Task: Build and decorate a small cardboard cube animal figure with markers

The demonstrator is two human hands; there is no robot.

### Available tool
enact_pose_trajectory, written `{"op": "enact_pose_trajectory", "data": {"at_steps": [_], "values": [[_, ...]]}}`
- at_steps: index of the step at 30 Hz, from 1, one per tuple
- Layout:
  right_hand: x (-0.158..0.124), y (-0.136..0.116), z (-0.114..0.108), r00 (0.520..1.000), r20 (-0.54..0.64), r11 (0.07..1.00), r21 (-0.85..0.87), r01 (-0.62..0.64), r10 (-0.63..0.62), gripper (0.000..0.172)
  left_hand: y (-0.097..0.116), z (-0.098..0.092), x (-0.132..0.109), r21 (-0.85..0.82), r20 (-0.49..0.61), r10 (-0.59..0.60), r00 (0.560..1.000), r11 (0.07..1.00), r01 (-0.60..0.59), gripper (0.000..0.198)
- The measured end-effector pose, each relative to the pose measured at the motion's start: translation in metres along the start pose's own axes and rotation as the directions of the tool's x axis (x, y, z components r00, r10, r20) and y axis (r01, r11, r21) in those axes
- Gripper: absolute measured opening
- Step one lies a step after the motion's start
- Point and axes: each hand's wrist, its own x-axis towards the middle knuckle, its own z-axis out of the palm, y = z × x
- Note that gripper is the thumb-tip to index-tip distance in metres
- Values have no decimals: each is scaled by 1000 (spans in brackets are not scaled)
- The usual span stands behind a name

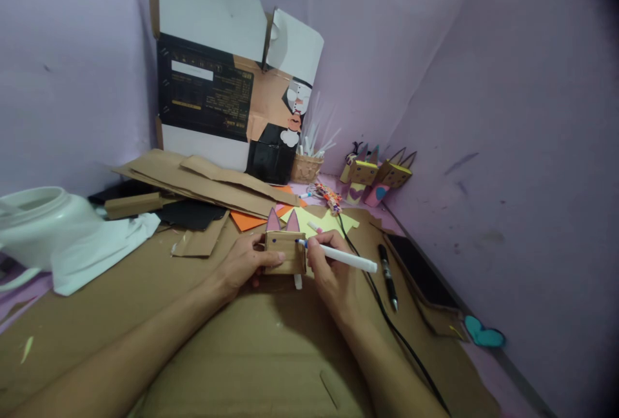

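Note:
A small cardboard box head (285,263) with two pink pointed ears stands upright in front of me, and two dark blue dots mark its front face. My left hand (246,257) grips its left side, with the thumb on the front and the other fingers partly hidden behind. Pinched in my right hand (331,269) is a white marker (351,258). The marker's blue tip touches or nearly touches the right-hand dot. Below the box a short white strip (298,282) sticks out.
Cardboard sheets (203,182) lie at the back left, near a white pot (58,231). Yellow paper (345,219) sits behind my right hand. To the right are a black cable (387,318), a pen (387,276) and a phone (423,269). Finished-looking cardboard figures (363,173) stand in the corner.

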Motion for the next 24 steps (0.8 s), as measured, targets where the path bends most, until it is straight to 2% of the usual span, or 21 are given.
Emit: {"op": "enact_pose_trajectory", "data": {"at_steps": [24], "values": [[1,0,0,1000,-2,1000,-19,8,-8,23,1,-1,0,-1,5,1,1000,1000,-1,47]]}}
